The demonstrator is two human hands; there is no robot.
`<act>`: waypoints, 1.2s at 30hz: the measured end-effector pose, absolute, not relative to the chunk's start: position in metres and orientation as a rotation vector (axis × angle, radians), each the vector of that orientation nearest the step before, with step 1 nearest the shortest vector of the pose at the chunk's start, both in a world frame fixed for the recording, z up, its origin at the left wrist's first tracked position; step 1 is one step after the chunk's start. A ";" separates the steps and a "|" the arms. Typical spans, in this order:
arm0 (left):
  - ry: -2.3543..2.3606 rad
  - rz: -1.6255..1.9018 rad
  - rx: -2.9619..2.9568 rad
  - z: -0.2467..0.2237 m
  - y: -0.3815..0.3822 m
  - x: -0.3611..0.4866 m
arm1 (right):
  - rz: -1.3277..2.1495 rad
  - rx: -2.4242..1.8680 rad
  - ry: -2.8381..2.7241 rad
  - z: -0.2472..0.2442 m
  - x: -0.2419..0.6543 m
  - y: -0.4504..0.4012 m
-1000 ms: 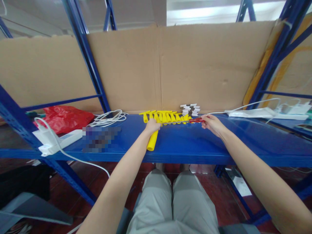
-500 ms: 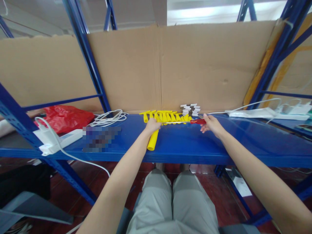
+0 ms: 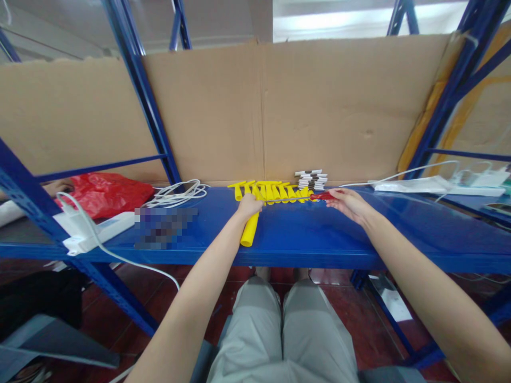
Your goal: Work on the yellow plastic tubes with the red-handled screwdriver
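My left hand (image 3: 249,204) is closed around the upper part of a yellow T-shaped tool (image 3: 249,231); its round, hollow-ended handle points toward me, and my fingers hide most of its head. In my right hand (image 3: 346,204) is a screwdriver, gripped by its red handle (image 3: 321,196). The screwdriver's thin metal shaft (image 3: 290,199) runs level to the left, and its tip meets the tool at my left hand. Behind both hands, several similar yellow T-shaped pieces (image 3: 273,191) lie in a row along the cardboard. A stack of small white-and-dark pieces (image 3: 312,180) sits behind the row's right end.
The blue shelf (image 3: 303,234) has a raised front edge, with a cardboard sheet (image 3: 319,106) behind it. Left are a power strip (image 3: 106,230), a coiled white cable (image 3: 181,192) and a red bag (image 3: 107,194). Another power strip (image 3: 475,185) lies right. Another person's hand (image 3: 59,186) shows far left.
My right hand has turned on the screwdriver's handle, its fingers now drawn together toward the handle's end. My left hand and the yellow tool stay in place.
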State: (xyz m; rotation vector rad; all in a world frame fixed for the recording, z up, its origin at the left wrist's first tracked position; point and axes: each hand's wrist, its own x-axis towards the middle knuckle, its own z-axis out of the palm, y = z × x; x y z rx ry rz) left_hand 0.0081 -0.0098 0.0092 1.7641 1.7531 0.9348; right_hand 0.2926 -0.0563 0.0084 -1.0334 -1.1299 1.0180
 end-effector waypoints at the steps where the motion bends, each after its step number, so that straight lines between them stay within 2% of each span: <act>1: 1.759 0.930 1.768 0.009 -0.010 0.008 | 1.028 -1.030 -1.125 0.009 0.292 -0.057; 18: 1.748 0.958 1.714 0.010 -0.009 0.008 | 0.931 -0.965 -1.238 0.009 0.288 -0.059; 26: 1.688 0.981 1.712 0.006 -0.005 0.008 | 0.728 -1.198 -1.274 0.002 0.290 -0.057; 36: 1.653 0.999 1.659 0.007 -0.006 0.008 | 0.847 -1.005 -1.248 0.003 0.295 -0.050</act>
